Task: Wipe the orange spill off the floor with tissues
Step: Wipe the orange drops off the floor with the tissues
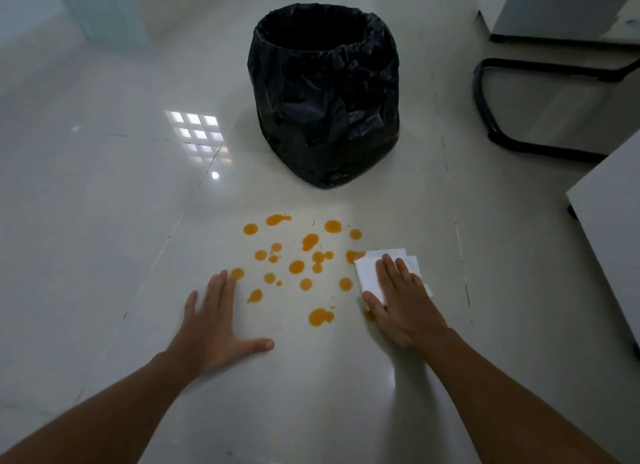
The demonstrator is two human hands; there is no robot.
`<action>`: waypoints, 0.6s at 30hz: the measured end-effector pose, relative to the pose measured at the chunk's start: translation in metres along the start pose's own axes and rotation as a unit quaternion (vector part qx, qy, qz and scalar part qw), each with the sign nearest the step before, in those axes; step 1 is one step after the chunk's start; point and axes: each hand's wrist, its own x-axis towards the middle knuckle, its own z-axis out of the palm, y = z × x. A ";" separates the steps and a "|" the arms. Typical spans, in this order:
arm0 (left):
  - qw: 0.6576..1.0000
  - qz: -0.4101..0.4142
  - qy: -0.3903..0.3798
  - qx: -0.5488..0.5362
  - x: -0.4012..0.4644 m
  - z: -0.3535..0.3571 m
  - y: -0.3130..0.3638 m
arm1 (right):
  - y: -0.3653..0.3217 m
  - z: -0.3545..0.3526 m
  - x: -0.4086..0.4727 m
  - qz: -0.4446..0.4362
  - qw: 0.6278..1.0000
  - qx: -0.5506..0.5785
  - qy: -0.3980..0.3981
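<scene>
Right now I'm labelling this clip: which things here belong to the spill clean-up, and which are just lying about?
Belongs to the job:
orange spill on the floor
white tissue, pressed flat under the right hand
left hand, flat on the floor
black-lined bin, probably for used tissues

Just lying about:
black chair base
white furniture at the right

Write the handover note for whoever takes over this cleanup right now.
Left hand: flat on the floor, empty, at the spill's near-left edge.
Right hand: pressed flat on the white tissues at the spill's right edge.
Orange spill: many separate drops, nearly all unwiped; the tissues touch only the rightmost drop.
Black-lined bin: upright just beyond the spill.
Left: wipe across all drops.
</scene>
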 end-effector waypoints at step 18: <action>0.997 0.039 0.062 0.024 0.004 0.020 -0.013 | -0.006 0.013 -0.007 -0.025 0.999 -0.011 0.036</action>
